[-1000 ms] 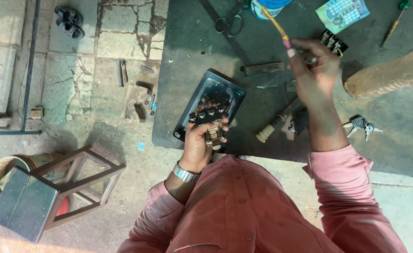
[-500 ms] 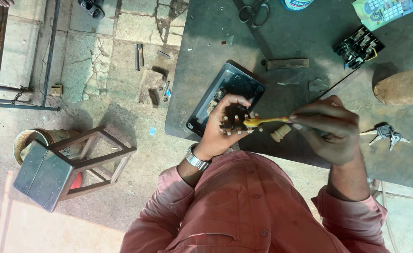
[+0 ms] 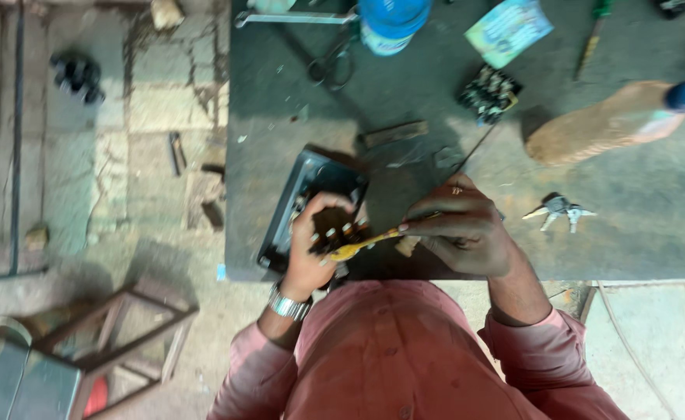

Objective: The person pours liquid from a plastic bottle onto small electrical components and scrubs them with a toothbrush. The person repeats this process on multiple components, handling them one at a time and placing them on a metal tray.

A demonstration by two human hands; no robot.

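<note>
Grey worktable point(image 3: 451, 101) holds a black case point(image 3: 299, 194) near its front edge. Left hand point(image 3: 315, 241) grips a small part above the case, while right hand point(image 3: 463, 229) pinches a yellow-handled tool point(image 3: 358, 246) against it. Work looks mid-way, with the case open.

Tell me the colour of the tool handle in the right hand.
Yellow: the tool handle held by the right hand shows best in the head view.

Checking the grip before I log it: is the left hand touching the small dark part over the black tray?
Touching. The head view shows the left hand with fingers curled around the small dark part, no gap visible.
</note>
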